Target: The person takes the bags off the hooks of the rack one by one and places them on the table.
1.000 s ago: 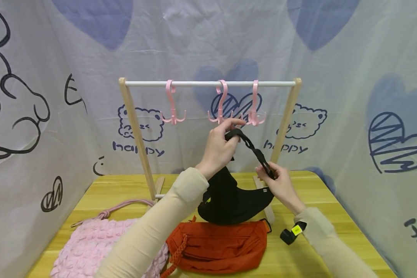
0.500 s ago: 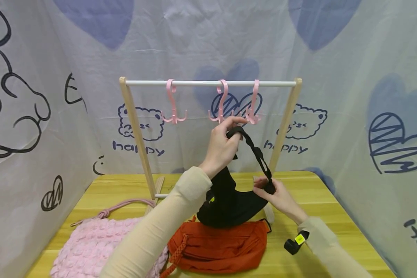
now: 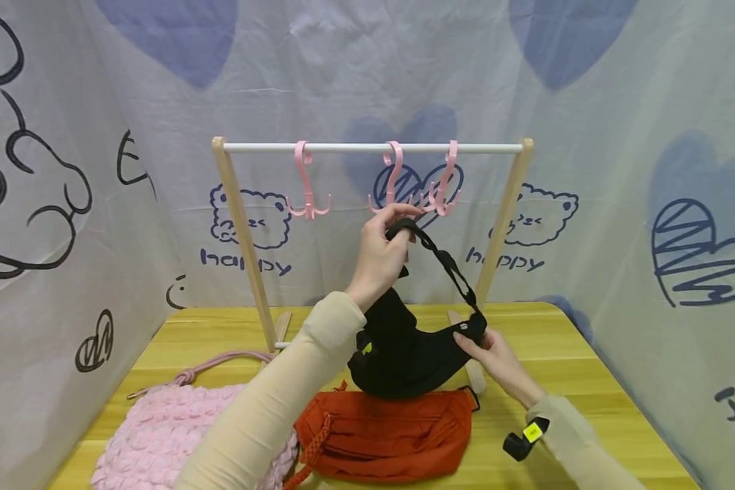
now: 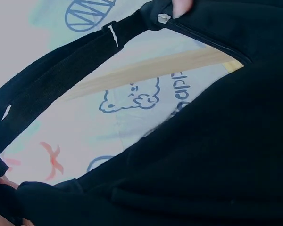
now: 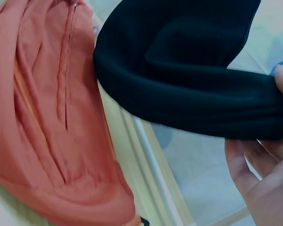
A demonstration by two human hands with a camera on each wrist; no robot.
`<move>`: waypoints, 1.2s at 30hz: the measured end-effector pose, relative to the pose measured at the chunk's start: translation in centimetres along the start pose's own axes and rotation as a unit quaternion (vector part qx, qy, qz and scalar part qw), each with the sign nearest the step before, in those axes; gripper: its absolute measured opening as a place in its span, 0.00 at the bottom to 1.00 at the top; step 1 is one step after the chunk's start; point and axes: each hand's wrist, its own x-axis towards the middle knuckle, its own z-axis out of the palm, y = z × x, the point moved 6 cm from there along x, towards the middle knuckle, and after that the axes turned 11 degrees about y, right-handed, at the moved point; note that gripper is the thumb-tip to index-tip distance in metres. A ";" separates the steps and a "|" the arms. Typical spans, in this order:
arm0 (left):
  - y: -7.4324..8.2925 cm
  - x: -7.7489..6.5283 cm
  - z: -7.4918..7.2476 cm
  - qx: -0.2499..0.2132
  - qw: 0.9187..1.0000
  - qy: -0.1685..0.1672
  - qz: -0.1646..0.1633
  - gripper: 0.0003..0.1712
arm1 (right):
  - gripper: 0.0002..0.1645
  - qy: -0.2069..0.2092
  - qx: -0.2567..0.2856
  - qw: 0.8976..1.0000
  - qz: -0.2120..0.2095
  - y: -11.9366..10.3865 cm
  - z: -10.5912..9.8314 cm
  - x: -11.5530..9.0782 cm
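A black bag (image 3: 404,361) with a strap (image 3: 444,258) is held up between my two hands, in front of the rack. My left hand (image 3: 380,255) grips the upper end of the strap, just below the middle pink hook (image 3: 394,173). Lower and to the right, my right hand (image 3: 493,354) pinches the bag's right end, where the strap joins it. In the right wrist view, thumb and fingers (image 5: 236,160) lie on opposite sides of the black bag (image 5: 179,101). The left wrist view shows the strap (image 4: 56,75) arching away from the bag.
A wooden rack with a white rail (image 3: 349,148) carries a left hook (image 3: 306,180) and a right hook (image 3: 447,177), both pink. An orange waist bag (image 3: 386,435) lies in front, beside a pink puffy bag (image 3: 171,435) on the yellow table (image 3: 563,367).
My right hand has slid down from the strap onto the bag's right end. My left hand has shifted slightly left with the strap. The right hook has swung a little.
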 end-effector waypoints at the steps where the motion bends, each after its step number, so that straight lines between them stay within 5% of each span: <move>1: -0.1 0.0 -0.1 0.000 1.000 0.002 -0.005 0.17 | 0.08 0.007 0.012 1.000 0.004 -0.1 0.0 0.0; 9: -1.1 0.3 -1.2 0.022 1.000 0.011 -0.016 0.15 | 0.11 0.080 0.095 0.992 0.034 -0.7 -0.3 0.0; 15: -2.3 0.1 -1.8 0.042 0.998 -0.025 -0.028 0.16 | 0.17 0.112 0.186 0.975 0.044 -1.2 -0.8 0.1; 23: -4.2 -0.2 -2.6 0.046 0.994 -0.094 -0.037 0.17 | 0.18 0.109 0.237 0.962 0.078 -1.6 -1.3 0.2; 29: -6.0 -0.5 -3.3 0.041 0.987 -0.137 -0.077 0.18 | 0.17 0.096 0.284 0.951 0.073 -2.1 -1.6 0.2; 36: -8.0 -1.1 -3.9 0.076 0.978 -0.152 -0.117 0.18 | 0.17 0.080 0.325 0.941 0.051 -3.4 -2.3 0.3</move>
